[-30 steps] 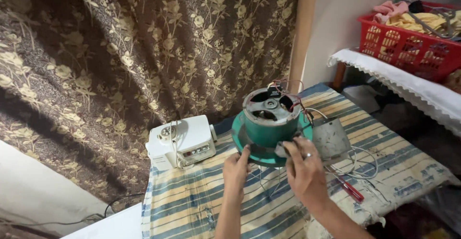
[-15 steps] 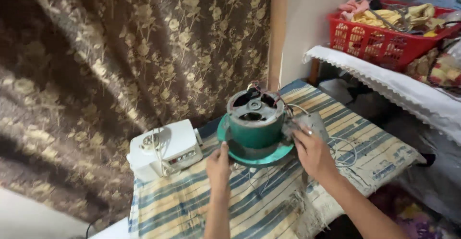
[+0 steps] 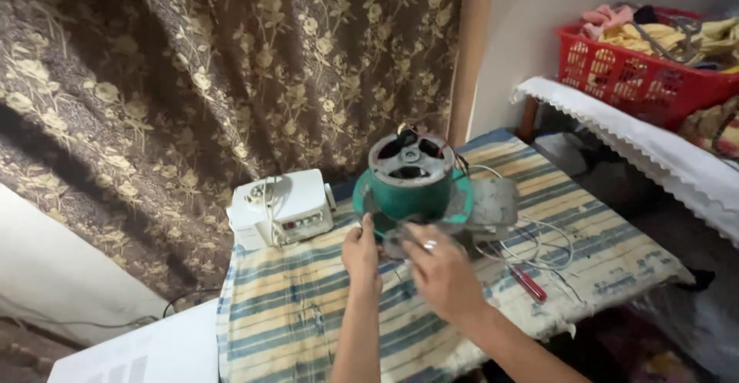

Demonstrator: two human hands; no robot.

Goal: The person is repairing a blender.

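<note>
Reaching toward the back edge of the worktop [image 3: 308,329], we have our 2 hands at the green motor [image 3: 412,175], which stands upright near the middle of that edge on a striped cloth. Our left hand [image 3: 360,250] touches the front rim of its green base, fingers loosely curled, holding nothing we can make out. Our right hand [image 3: 440,266] is blurred just in front of the base; we cannot tell its grip. A white box [image 3: 282,207] sits at the back left corner, a red screwdriver [image 3: 528,282] near the right edge.

motor [image 3: 409,175] on the table [image 3: 308,314], control box [image 3: 282,207] left, screwdriver [image 3: 528,283] right, both hands [image 3: 362,254] before it
</note>
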